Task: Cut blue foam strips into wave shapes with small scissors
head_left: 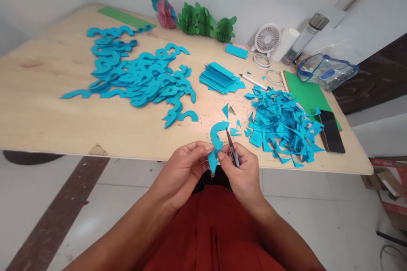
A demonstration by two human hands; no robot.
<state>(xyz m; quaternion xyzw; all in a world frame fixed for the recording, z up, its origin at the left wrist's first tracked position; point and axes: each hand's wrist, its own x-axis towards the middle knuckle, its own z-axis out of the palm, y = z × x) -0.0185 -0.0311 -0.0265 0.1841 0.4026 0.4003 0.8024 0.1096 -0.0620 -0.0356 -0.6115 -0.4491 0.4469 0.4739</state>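
Between the fingertips of my left hand (190,163) is a curved blue paper cutout (216,132), held over the table's front edge. Its upper end bends in an arc and its lower end comes to a point. My right hand (243,169) is closed around a pair of scissors (232,148), blades pointing up beside the cutout. The right thumb and fingertip also touch the paper's right side. Most of the scissor handles are hidden in the palm. A large heap of similar curved blue cutouts (143,74) lies to the left.
Blue paper scraps (276,123) are heaped on the right beside a phone (332,131). Folded blue paper (219,77) and a white pen (253,81) lie mid-table. Behind stand green paper ornaments (203,21), a small fan (267,38) and a bottle (305,38).
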